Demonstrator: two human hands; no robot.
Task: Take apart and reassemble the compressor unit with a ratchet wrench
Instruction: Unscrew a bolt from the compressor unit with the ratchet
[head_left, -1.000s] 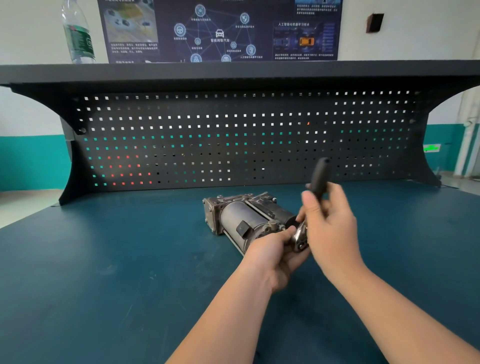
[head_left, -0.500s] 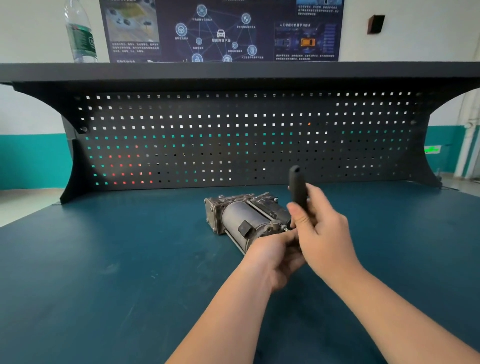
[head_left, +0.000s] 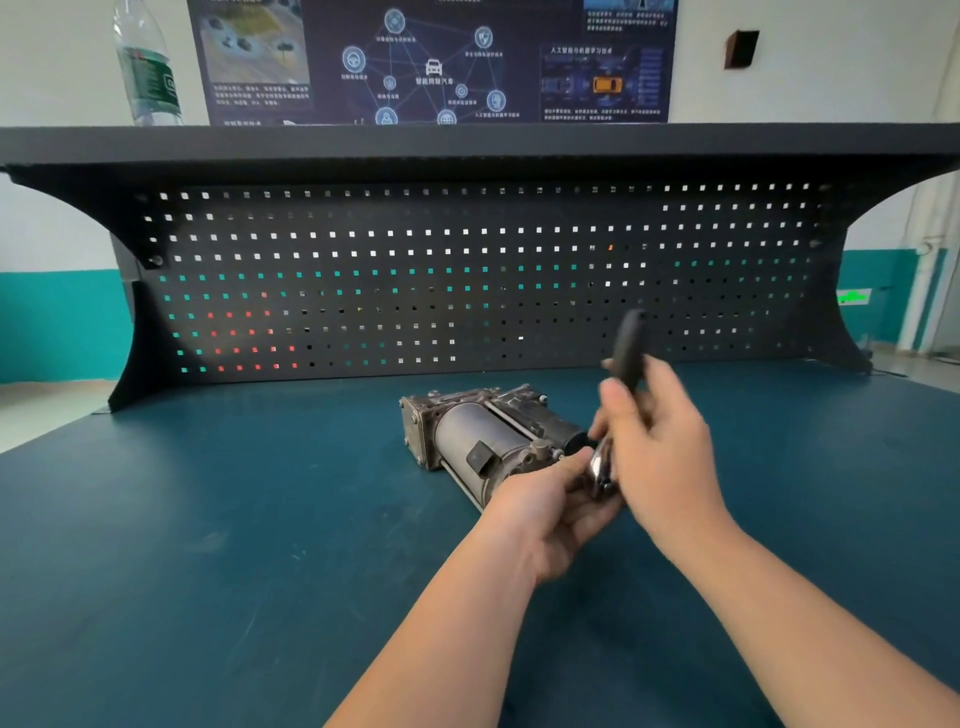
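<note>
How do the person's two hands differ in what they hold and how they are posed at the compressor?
The right hand grips the ratchet wrench by its black handle, raised; the left hand sits lower, fingers curled at the wrench's metal head beside the compressor unit. The right is blurred, the left sharp. Both meet at the unit's near end.
</note>
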